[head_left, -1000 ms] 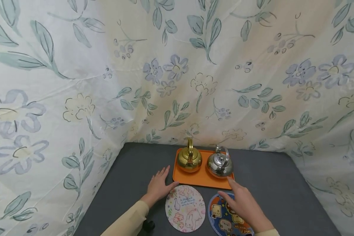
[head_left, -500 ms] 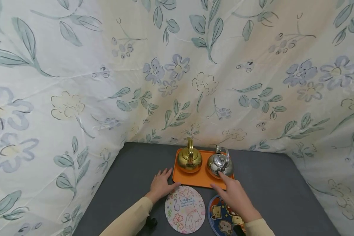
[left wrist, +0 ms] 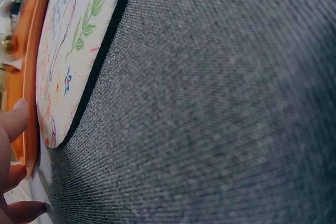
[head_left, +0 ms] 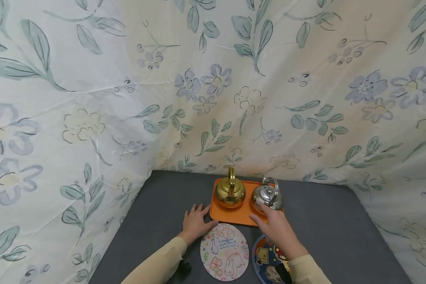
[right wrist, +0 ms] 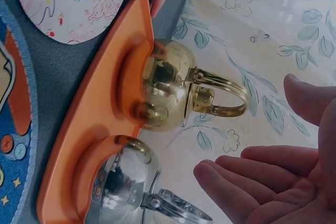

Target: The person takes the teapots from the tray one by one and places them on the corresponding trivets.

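Observation:
An orange tray [head_left: 230, 216] carries a gold kettle [head_left: 230, 192] on its left and a silver kettle [head_left: 267, 196] on its right, both with upright handles. My left hand [head_left: 194, 227] rests at the tray's front left corner, fingers spread; in the left wrist view its fingertips are right at the orange rim [left wrist: 31, 93]. My right hand [head_left: 279, 232] reaches over the tray's front right part and overlaps the silver kettle's lower front in the head view. In the right wrist view this hand [right wrist: 278, 182] has extended fingers, thumb apart, nothing between them.
A round white mat with a rabbit drawing [head_left: 224, 252] lies in front of the tray. Beside it, a round blue cartoon mat [head_left: 264, 258] is partly under the right forearm. The dark grey table [head_left: 323, 228] is enclosed by a floral cloth [head_left: 248, 130].
My right hand has moved forward and left, from over the blue mat to the silver kettle's front. My left hand stays at the tray corner, having shifted only slightly.

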{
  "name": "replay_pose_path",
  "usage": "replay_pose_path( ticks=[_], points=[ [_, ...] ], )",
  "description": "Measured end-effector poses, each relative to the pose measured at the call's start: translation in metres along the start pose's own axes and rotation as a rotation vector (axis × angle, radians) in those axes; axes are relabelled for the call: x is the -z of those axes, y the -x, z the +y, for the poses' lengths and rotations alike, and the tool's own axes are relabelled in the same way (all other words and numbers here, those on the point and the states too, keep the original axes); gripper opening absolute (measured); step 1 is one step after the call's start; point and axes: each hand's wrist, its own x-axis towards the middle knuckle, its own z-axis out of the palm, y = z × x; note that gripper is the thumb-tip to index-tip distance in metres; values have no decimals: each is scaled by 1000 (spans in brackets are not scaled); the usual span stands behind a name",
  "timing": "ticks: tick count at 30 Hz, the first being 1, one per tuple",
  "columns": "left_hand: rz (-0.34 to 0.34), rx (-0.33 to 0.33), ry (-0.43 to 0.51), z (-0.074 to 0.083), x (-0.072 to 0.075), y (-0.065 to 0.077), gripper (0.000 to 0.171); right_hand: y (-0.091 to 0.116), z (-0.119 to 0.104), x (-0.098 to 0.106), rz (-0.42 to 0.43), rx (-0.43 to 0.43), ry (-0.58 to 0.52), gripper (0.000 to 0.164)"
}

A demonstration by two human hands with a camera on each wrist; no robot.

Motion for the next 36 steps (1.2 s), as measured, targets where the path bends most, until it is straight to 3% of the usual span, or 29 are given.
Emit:
replay_pose_path(
  ticks=[10, 23, 36],
  points=[
    [39, 4, 16, 3, -4, 0, 71, -12, -10, -3, 17, 25, -11, 76],
    [74, 9, -8, 6, -1, -2, 71, -29, -16, -9, 51, 53, 12, 71],
    [60, 8, 36, 8, -7, -6, 70, -48, -18, -16, 36, 53, 29, 73]
  ],
)
